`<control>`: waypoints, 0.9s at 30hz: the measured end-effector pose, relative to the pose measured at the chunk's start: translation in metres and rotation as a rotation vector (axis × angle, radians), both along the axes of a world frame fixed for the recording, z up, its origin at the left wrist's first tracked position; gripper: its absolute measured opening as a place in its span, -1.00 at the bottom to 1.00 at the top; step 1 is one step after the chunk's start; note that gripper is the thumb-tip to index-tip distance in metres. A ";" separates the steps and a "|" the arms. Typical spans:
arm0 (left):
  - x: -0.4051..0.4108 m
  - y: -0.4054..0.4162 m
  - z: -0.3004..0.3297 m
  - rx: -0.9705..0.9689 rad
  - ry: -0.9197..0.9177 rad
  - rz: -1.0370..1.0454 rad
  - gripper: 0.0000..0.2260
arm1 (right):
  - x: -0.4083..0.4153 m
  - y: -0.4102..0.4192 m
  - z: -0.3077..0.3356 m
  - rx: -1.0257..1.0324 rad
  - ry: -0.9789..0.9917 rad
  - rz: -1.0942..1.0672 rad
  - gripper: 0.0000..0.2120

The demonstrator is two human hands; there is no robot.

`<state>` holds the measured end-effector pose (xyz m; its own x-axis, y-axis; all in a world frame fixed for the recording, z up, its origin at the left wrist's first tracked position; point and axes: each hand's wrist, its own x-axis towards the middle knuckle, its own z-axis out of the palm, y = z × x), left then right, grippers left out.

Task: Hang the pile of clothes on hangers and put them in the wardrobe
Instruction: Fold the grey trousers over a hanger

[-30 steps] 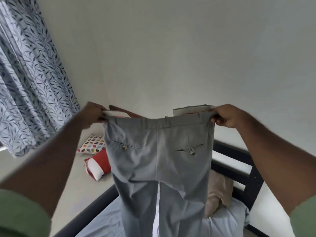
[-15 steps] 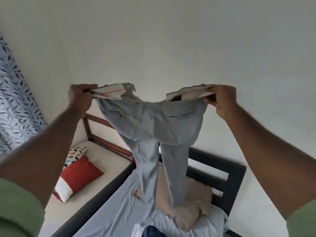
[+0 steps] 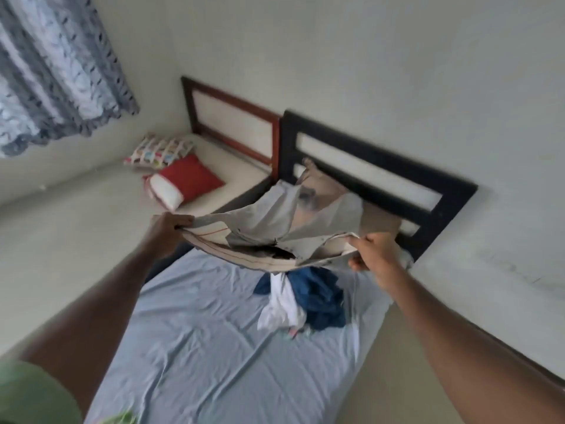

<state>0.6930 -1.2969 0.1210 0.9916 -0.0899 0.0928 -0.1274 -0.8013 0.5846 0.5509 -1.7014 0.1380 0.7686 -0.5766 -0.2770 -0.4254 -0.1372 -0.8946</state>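
Grey trousers (image 3: 305, 221) are spread out flat in the air above the bed, waistband toward me and legs flung away toward the headboard; the image is blurred. My left hand (image 3: 169, 228) grips the left end of the waistband. My right hand (image 3: 371, 252) grips the right end. Below them a pile of clothes (image 3: 308, 298), blue and white pieces, lies on the light blue bed sheet (image 3: 195, 347). No hanger or wardrobe is in view.
A black headboard (image 3: 379, 166) stands against the white wall, with a tan cloth (image 3: 379, 218) in front of it. To the left is a second bed with a brown headboard (image 3: 232, 117), a red pillow (image 3: 186, 179) and a patterned pillow (image 3: 159, 149). A patterned curtain (image 3: 52, 71) hangs top left.
The trousers went from hanging straight down to swinging out flat, legs thrown toward the headboard. Both hands came lower while keeping their grip. The view tilted down, showing the clothes pile.
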 end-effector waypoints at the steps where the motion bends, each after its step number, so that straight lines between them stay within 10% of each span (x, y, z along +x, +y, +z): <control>1: -0.023 0.019 -0.026 0.013 0.038 0.019 -0.67 | -0.015 0.021 -0.030 0.001 0.040 0.027 -0.71; 16: -0.271 0.234 -0.306 0.220 0.345 0.133 -0.57 | -0.184 0.244 -0.328 -0.028 0.461 0.434 -0.69; 27: -0.375 0.313 -0.429 0.326 0.554 0.197 -0.48 | -0.284 0.328 -0.469 -0.315 0.813 1.416 -0.61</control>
